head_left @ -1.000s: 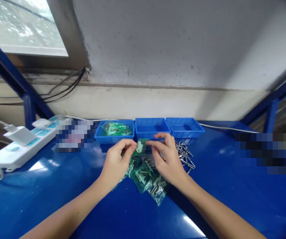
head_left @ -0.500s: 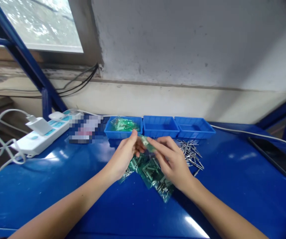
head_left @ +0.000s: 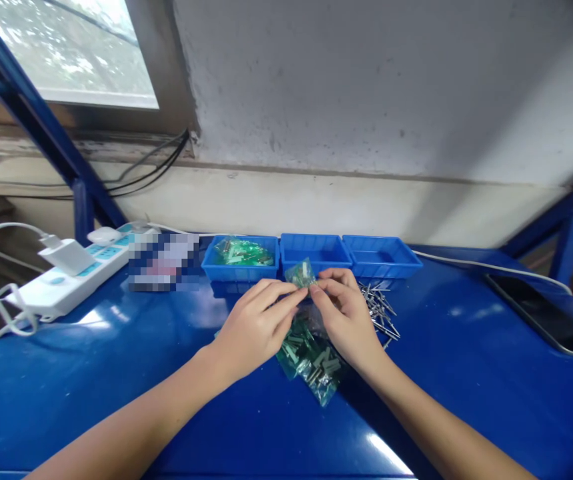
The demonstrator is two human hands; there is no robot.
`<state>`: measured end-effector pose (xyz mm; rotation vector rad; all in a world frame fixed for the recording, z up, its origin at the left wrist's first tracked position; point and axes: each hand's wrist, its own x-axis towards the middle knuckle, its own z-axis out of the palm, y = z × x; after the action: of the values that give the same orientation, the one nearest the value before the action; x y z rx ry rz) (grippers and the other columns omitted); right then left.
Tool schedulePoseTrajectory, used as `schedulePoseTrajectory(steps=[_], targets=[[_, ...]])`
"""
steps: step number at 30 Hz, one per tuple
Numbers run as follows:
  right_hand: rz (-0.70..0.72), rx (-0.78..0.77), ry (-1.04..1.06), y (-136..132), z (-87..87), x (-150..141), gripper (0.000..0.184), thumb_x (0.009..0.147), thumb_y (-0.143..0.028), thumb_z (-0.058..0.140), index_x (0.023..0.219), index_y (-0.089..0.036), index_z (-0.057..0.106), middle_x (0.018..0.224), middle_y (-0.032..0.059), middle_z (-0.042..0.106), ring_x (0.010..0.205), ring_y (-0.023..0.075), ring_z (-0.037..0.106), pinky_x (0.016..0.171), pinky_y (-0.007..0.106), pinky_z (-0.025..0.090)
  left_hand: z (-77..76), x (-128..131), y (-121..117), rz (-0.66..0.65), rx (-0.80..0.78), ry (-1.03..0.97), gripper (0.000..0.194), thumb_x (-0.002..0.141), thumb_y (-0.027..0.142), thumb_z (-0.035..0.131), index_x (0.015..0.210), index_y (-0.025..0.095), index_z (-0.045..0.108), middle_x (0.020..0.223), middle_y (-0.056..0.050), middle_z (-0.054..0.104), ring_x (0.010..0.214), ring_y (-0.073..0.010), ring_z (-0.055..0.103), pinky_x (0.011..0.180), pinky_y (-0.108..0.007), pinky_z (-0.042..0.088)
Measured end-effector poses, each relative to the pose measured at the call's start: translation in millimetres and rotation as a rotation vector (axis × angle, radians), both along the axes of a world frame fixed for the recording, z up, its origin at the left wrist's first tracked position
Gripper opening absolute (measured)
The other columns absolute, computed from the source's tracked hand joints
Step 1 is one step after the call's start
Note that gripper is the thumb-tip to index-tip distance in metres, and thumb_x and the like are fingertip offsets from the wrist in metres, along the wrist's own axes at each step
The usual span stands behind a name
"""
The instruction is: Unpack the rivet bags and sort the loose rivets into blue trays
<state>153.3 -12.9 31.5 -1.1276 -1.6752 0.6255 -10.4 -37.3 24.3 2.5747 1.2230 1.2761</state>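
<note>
My left hand (head_left: 256,327) and my right hand (head_left: 342,315) meet above the blue table, both pinching one small green plastic bag (head_left: 301,273) that holds a few pale parts. Under the hands lies a heap of similar green bags (head_left: 311,357) with metal parts inside. Just right of my right hand a pile of loose metal pins (head_left: 380,311) is spread on the table. Behind stand three blue trays: the left tray (head_left: 239,260) has green bags in it, the middle tray (head_left: 316,250) and right tray (head_left: 381,257) look bare inside.
A white power strip (head_left: 61,283) with a plugged charger and cables sits at the left. A blurred patch lies beside the left tray. A dark flat device (head_left: 541,313) rests at the right edge. A white cable runs along the wall behind the trays.
The small bag now stands upright between both hands' fingertips, a little further right and nearer the middle tray. The view has shifted slightly.
</note>
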Motion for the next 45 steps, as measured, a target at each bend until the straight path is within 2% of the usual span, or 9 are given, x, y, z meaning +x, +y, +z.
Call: schedulePoseTrajectory(steps=[6,9,12,17,19,27,33,38,45], targets=[[0.144,0.227,-0.202,-1.2,-7.2,1.7,0.024,0.089,-0.022,0.045,0.098,-0.021,0.067,0.077,0.0040,0.060,0.070,0.0145,0.057,0.064,0.028,0.047,13.2,-0.7,5.3,-0.015,-0.848,-0.628,0.050,0.093,0.050,0.027,0.089,0.015,0.063,0.077,-0.009,0.066,0.065,-0.0159,0.061,0.052,-0.026,0.046],[0.247,0.279,-0.248,-4.1,-9.2,-0.8,0.028,0.091,-0.018,0.041,0.103,-0.020,0.066,0.084,0.0050,0.064,0.074,0.0139,0.060,0.067,0.027,0.048,16.6,-6.0,11.0,0.014,-1.018,-0.789,0.038,0.089,0.050,0.042,0.087,0.016,0.060,0.072,-0.006,0.064,0.055,-0.0124,0.057,0.043,-0.022,0.038],[0.259,0.288,-0.291,-1.1,-5.7,2.0,0.030,0.090,-0.019,0.041,0.110,-0.022,0.063,0.091,0.0055,0.065,0.080,0.0150,0.061,0.071,0.029,0.050,20.3,-15.8,14.6,0.159,-0.757,-0.649,0.022,0.083,0.040,0.056,0.090,0.019,0.060,0.070,-0.002,0.062,0.055,-0.0125,0.056,0.044,-0.022,0.039],[-0.003,0.234,-0.395,24.0,5.0,29.3,0.029,0.089,-0.030,0.046,0.112,-0.020,0.060,0.091,0.0074,0.066,0.085,0.0206,0.061,0.079,0.036,0.048,26.4,-50.9,25.2,0.461,0.103,-0.261,0.019,0.089,0.029,0.049,0.100,0.023,0.064,0.105,-0.004,0.064,0.097,-0.0191,0.060,0.083,-0.034,0.049],[-0.047,0.163,-0.487,35.6,4.9,43.3,0.027,0.089,-0.032,0.045,0.106,-0.020,0.063,0.092,0.0081,0.067,0.087,0.0222,0.061,0.079,0.037,0.047,24.0,-64.6,32.3,0.497,0.199,-0.156,0.026,0.092,0.025,0.041,0.103,0.023,0.065,0.115,-0.006,0.059,0.108,-0.0195,0.056,0.093,-0.036,0.045],[0.113,-0.055,-0.905,45.9,-9.3,68.5,0.038,0.082,-0.036,0.056,0.116,-0.018,0.058,0.107,0.0116,0.061,0.098,0.0272,0.058,0.083,0.040,0.045,3.3,-61.3,40.9,0.558,-0.221,0.238,0.036,0.089,0.051,0.041,0.114,0.031,0.058,0.123,-0.005,0.060,0.122,-0.0328,0.045,0.098,-0.073,0.003],[0.065,-0.082,-0.877,45.6,-1.3,62.5,0.017,0.084,-0.027,0.052,0.097,-0.022,0.062,0.096,0.0059,0.065,0.089,0.0230,0.060,0.072,0.035,0.045,6.4,-56.7,36.4,0.446,-0.236,0.296,0.037,0.091,0.050,0.036,0.104,0.027,0.061,0.132,-0.005,0.052,0.130,-0.0299,0.034,0.102,-0.062,0.018],[0.041,-0.025,-0.837,42.5,2.8,55.6,0.010,0.081,-0.021,0.053,0.080,-0.022,0.062,0.078,0.0034,0.065,0.083,0.0217,0.058,0.067,0.031,0.041,6.8,-60.4,37.2,0.584,-0.198,0.329,0.043,0.091,0.050,0.034,0.108,0.026,0.066,0.115,-0.012,0.052,0.114,-0.0340,0.041,0.087,-0.053,0.037],[0.009,0.097,-0.669,36.6,3.7,45.9,0.013,0.083,-0.019,0.048,0.077,-0.019,0.060,0.077,0.0042,0.064,0.077,0.0195,0.056,0.064,0.029,0.039,6.4,-54.5,35.1,0.517,-0.264,0.332,0.039,0.093,0.048,0.031,0.116,0.028,0.057,0.105,-0.006,0.058,0.102,-0.0266,0.050,0.093,-0.054,0.028]])
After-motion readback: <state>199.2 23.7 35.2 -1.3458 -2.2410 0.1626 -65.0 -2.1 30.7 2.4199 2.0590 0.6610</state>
